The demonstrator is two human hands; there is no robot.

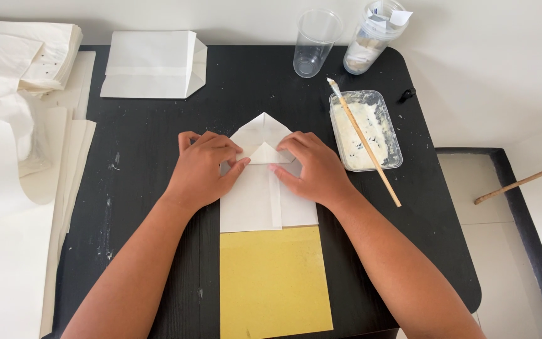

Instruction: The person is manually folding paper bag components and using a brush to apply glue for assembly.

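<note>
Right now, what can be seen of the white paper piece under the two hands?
The white paper piece lies flat on the black table, its far end folded into a point with a smaller triangular flap across it. A lengthwise overlap seam runs down its middle. It looks like thin, matte paper. The left hand presses its left side and the right hand its right, fingertips meeting near the flap. Its near edge meets a yellow sheet.
</note>
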